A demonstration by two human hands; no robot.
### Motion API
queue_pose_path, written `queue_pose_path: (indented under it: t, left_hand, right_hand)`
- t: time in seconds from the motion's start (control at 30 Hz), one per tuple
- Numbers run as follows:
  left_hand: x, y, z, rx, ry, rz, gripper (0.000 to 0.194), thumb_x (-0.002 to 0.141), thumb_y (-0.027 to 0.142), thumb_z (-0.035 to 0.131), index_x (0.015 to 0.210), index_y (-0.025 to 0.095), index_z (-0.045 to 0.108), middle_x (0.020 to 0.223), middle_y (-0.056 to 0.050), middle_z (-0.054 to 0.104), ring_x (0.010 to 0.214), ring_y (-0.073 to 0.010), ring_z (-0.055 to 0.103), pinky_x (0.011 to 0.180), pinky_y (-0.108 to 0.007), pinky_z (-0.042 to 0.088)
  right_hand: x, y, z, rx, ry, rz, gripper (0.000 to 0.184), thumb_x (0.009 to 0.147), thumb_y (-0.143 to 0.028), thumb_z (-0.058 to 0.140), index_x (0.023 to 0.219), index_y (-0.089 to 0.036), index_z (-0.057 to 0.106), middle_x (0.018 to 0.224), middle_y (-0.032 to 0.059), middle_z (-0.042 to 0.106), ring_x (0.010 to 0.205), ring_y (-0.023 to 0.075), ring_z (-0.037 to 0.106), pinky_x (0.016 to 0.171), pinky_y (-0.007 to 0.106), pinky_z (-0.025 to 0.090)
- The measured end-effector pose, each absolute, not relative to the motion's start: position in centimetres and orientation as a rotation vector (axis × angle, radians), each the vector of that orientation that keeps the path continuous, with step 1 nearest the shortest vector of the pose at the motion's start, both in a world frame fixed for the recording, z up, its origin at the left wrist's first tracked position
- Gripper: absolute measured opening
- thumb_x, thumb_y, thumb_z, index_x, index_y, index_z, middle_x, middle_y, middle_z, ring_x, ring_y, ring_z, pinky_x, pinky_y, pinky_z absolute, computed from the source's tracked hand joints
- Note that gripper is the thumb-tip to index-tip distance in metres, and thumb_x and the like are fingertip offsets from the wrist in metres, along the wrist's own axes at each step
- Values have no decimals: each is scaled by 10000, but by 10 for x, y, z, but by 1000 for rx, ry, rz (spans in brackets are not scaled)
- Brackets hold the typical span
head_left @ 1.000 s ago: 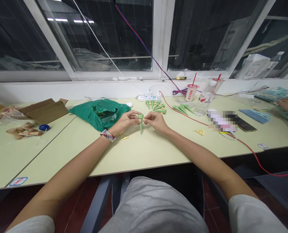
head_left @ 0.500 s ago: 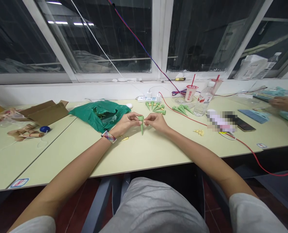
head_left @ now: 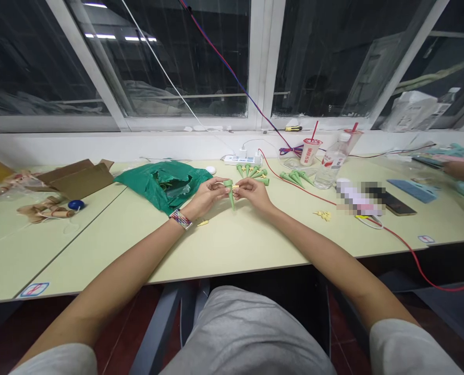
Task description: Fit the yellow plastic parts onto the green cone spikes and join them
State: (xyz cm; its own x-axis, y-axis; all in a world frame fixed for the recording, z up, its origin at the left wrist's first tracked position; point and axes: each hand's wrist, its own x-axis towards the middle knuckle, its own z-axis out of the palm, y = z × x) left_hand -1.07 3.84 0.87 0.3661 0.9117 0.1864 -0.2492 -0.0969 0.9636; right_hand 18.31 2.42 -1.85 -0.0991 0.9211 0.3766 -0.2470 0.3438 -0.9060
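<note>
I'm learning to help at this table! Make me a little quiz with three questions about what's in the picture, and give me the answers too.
1. What is around the person's left wrist? A) a rope B) a colourful watch strap C) a rubber glove
2. True or false: the cup with the red straw stands beside a plastic water bottle.
3. Fill in the missing word: the spike between the left hand and the right hand is coloured ____.

Key: 1. B; 2. True; 3. green
</note>
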Motion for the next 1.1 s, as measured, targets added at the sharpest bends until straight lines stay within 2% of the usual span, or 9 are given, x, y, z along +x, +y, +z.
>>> queue_pose_path:
  t: [0.2, 0.4, 0.57, 0.73, 0.93, 1.03, 1.1]
  left_hand:
    - [-11, 38, 7, 1305, 670, 1111, 478, 617, 263, 1002, 1022, 172, 766, 777, -8, 703, 805, -162, 685, 850, -336, 584]
    - [-11, 38, 9, 1305, 643, 1051, 444, 631, 263, 998, 985, 159, 751, 893, -61, 770, 886, -207, 729, 883, -373, 588]
    - [-10, 38, 9, 1293, 649, 1039, 435, 615, 264, 1007, 941, 156, 740, 880, -62, 775, 864, -205, 728, 882, -386, 590]
    - [-8, 37, 11, 1282, 670, 1027, 434, 610, 258, 1006, 941, 157, 743, 877, -61, 772, 864, -206, 726, 877, -382, 589]
    - [-8, 35, 18, 1253, 601, 1050, 377, 650, 230, 981, 958, 162, 775, 858, -34, 728, 826, -165, 682, 807, -299, 565]
    - [-11, 36, 17, 1229, 612, 1052, 380, 650, 223, 980, 971, 162, 786, 861, -18, 689, 804, -127, 638, 766, -252, 547]
    - [-12, 37, 16, 1215, 627, 1053, 370, 640, 222, 982, 948, 158, 786, 864, -17, 676, 797, -121, 621, 766, -255, 545]
  right_hand:
    - [183, 26, -19, -691, -1271, 1099, 459, 609, -501, 961, 839, -175, 734, 738, 28, 742, 675, 179, 717, 735, 377, 655]
    - [188, 26, -14, -695, -1344, 1048, 454, 610, -500, 965, 846, -171, 760, 769, 36, 767, 658, 175, 721, 718, 366, 650]
    - [192, 28, -12, -706, -1356, 1079, 476, 566, -498, 984, 820, -168, 753, 738, 30, 767, 629, 168, 710, 712, 367, 656]
    - [195, 28, -10, -702, -1381, 1097, 475, 579, -502, 981, 816, -166, 742, 718, 26, 753, 630, 170, 711, 716, 373, 659]
    - [194, 23, -2, -697, -1436, 1119, 422, 681, -470, 925, 909, -180, 720, 799, 30, 766, 709, 176, 733, 745, 358, 655]
    - [214, 14, 3, -844, -1570, 1056, 386, 764, -371, 841, 1081, -193, 712, 843, 24, 771, 724, 183, 733, 680, 328, 623]
    - [243, 2, 5, -1042, -1726, 876, 334, 808, -286, 765, 1124, -188, 716, 855, 30, 771, 710, 180, 718, 662, 311, 584]
